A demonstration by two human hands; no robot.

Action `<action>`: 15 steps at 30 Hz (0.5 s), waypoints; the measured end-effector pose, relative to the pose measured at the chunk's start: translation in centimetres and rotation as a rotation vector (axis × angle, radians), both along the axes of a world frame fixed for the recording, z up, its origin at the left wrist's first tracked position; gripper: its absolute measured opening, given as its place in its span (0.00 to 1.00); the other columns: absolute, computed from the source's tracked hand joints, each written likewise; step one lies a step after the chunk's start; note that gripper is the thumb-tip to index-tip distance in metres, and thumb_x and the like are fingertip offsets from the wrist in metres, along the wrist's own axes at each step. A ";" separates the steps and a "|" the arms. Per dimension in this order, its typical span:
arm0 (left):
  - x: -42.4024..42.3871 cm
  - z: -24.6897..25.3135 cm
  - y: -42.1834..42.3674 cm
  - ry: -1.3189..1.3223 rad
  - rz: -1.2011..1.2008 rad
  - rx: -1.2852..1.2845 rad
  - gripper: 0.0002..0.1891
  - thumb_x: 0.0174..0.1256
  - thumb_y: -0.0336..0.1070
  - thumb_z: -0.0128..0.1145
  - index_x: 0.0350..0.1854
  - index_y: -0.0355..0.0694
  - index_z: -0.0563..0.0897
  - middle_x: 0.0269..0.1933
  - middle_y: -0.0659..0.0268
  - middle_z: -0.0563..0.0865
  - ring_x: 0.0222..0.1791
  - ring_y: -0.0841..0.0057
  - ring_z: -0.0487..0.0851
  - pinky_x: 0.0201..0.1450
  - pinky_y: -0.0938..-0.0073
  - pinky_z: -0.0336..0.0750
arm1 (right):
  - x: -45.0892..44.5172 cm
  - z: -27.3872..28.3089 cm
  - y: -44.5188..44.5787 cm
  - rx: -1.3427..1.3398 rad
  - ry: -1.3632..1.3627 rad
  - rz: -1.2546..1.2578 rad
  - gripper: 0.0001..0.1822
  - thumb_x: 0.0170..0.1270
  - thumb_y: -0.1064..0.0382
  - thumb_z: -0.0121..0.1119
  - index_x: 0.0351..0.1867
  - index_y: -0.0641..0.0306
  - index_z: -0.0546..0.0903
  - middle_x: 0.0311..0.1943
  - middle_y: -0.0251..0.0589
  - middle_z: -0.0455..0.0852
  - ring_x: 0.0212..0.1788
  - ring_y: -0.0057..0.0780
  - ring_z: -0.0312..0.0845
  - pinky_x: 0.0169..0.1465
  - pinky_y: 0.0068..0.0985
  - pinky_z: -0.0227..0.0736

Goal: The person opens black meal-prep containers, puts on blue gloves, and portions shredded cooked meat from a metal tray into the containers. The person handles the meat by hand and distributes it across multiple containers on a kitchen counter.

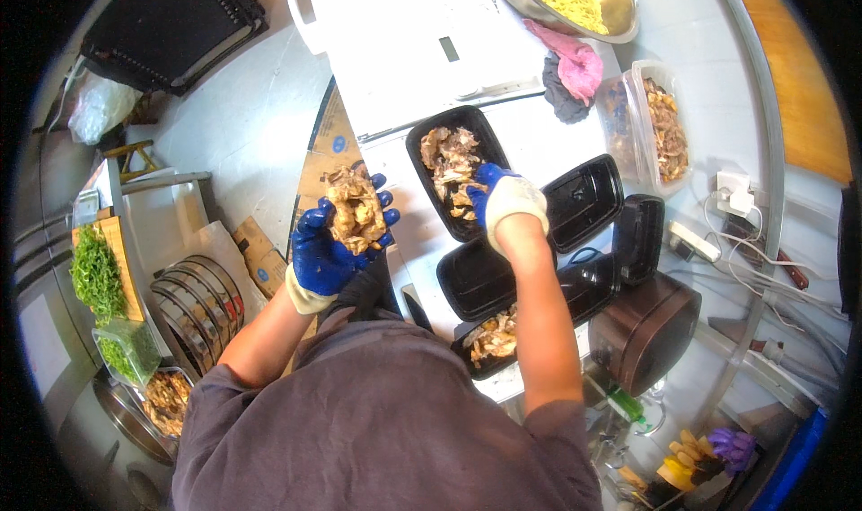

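Note:
My left hand, in a blue-coated work glove with a cream cuff, holds a chunk of cooked meat, perhaps a poultry carcass, palm up. It hangs left of the white work surface. My right hand, gloved alike, reaches over the right side of a black plastic container. Its fingertips touch shredded meat inside; whether they grip a piece is hidden. Nearer me lie black containers or lids. Below my right forearm, another black container holds more meat.
A white digital appliance stands ahead, with pink and grey cloths at its corner. Beyond sits a steel bowl of yellow noodles. At right are a clear meat tub, power cords and a brown bin. Chopped greens lie left.

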State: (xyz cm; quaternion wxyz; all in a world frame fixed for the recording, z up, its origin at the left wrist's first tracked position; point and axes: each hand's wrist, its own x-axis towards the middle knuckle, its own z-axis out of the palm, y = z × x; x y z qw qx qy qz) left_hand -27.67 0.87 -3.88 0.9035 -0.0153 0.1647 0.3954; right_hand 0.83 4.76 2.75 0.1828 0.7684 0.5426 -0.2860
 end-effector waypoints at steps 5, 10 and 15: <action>0.3 0.5 0.3 0.072 -0.020 0.029 0.46 0.72 0.57 0.66 0.84 0.36 0.62 0.73 0.49 0.80 0.72 0.55 0.82 0.71 0.55 0.81 | 3.1 -1.2 -1.8 0.190 0.238 -0.134 0.20 0.74 0.50 0.65 0.61 0.56 0.87 0.57 0.56 0.90 0.60 0.59 0.86 0.63 0.46 0.81; 0.2 0.1 0.1 0.062 -0.016 0.007 0.46 0.72 0.56 0.66 0.84 0.36 0.62 0.73 0.49 0.80 0.72 0.54 0.82 0.71 0.54 0.81 | 3.0 0.0 -1.0 0.074 0.170 0.024 0.19 0.75 0.53 0.66 0.62 0.55 0.86 0.58 0.53 0.91 0.58 0.54 0.88 0.61 0.43 0.81; 0.0 0.1 -0.1 0.048 -0.007 0.005 0.46 0.71 0.55 0.66 0.84 0.36 0.63 0.73 0.49 0.80 0.72 0.54 0.82 0.71 0.53 0.81 | 2.3 0.9 0.0 0.055 0.139 0.068 0.23 0.73 0.47 0.68 0.62 0.57 0.86 0.57 0.56 0.90 0.60 0.57 0.86 0.63 0.45 0.80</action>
